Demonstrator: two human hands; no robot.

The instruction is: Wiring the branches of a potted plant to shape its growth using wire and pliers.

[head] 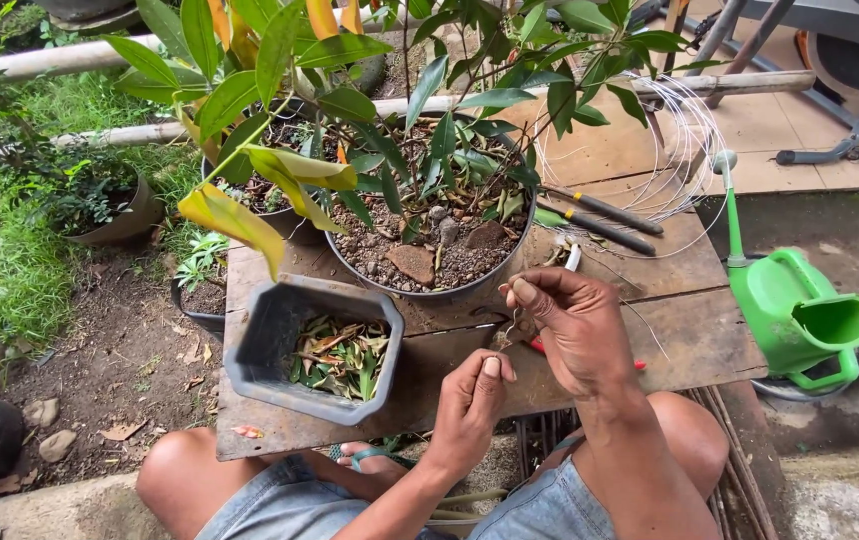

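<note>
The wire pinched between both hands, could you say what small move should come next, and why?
Probably carry the wire up to the pot: both the left hand and right hand pinch it just in front of the rim.

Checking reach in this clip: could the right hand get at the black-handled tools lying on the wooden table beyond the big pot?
Probably yes. The right hand is raised over the wooden table, and the black-handled tools lie on open boards just beyond it, right of the big pot. Only loose wire lies near them.
</note>
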